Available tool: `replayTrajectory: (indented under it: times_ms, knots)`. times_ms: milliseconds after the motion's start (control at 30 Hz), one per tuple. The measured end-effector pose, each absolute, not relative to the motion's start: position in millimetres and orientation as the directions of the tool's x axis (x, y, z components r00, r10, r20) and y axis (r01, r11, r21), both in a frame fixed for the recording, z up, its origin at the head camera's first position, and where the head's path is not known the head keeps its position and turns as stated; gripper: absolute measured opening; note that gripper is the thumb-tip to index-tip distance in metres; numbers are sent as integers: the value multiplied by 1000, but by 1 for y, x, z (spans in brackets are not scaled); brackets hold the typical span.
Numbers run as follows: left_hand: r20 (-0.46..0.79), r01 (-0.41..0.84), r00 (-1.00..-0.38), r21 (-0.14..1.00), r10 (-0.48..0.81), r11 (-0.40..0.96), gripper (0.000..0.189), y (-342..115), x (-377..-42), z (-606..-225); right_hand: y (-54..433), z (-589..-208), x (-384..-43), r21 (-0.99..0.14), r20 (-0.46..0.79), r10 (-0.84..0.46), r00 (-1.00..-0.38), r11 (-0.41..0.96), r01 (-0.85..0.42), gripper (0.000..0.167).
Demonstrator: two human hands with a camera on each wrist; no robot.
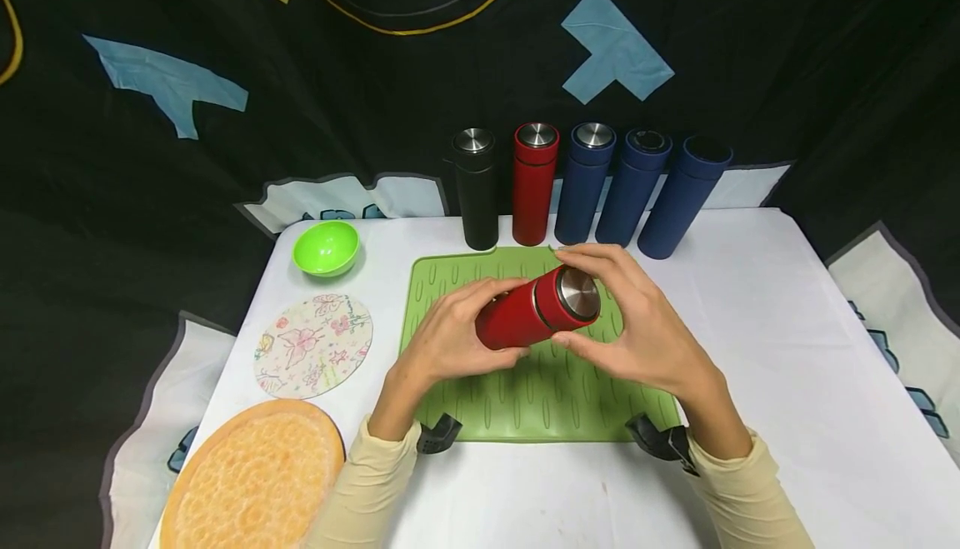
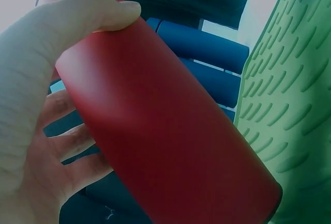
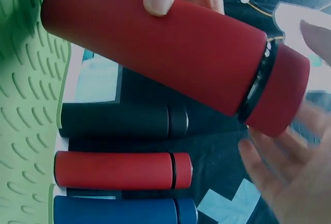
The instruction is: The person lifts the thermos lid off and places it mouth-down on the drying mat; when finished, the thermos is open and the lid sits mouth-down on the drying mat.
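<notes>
A red thermos flask [image 1: 517,316] is held tilted above the green ridged mat [image 1: 495,403], its steel-topped cap [image 1: 579,293] towards the right. My left hand [image 1: 457,328] grips its body, with the thumb pressed across the red side in the left wrist view. My right hand [image 1: 637,316] is spread around the cap end. In the right wrist view its thumb stands apart from the cap and its fingers [image 3: 269,157] are right at the cap's edge. A dark ring separates cap from body.
Along the back edge stand a black flask [image 1: 477,191], another red flask [image 1: 534,187] and three blue flasks, the rightmost blue one [image 1: 684,199] leaning outward. At left are a green bowl [image 1: 326,249], a round butterfly-patterned mat [image 1: 313,346] and a round bread-like disc [image 1: 251,482].
</notes>
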State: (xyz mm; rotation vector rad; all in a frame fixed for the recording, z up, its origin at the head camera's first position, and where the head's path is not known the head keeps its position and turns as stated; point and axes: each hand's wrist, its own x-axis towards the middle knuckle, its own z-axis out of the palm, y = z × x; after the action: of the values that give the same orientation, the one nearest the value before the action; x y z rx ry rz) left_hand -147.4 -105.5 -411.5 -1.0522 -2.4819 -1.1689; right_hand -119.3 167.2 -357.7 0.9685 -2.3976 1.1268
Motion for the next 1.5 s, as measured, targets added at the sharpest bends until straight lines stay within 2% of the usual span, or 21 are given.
replayTrajectory:
  times_ms: [100,200,533,700,833,967,1200,1500]
  knots:
    - [457,681,-724,589,516,434,74,-105,-148,-411,165,-358,-119,-561,537,-382,-752,504,-656,82]
    - [456,682,-723,590,519,432,73,-105,-148,-411,162,-359,-121,-577,547,-354,-759,498,-648,73]
    - [408,658,-732,631,546,411,74,-110,-150,-410,165,-359,-122,-592,584,-422,-693,363,-720,63]
    - [363,621,-736,698,572,356,75,-113,-151,-409,168,-355,-125,-625,575,-447,-685,302,-720,63]
    - [312,568,-764,740,565,360,78,-116,-152,-408,172,-352,-128,-626,597,-430,-677,278,-729,65]
    - [292,525,-802,760,521,384,81,-121,-153,-409,176,-353,-134,-624,604,-399,-690,302,-721,65]
    - [350,515,-830,780,435,356,83,-134,-158,-410,181,-367,-148,-634,571,-343,-746,394,-666,62]
    - [378,440,-894,839,240,321,81,-151,-162,-411,177,-397,-172,-636,465,-372,-803,491,-596,56]
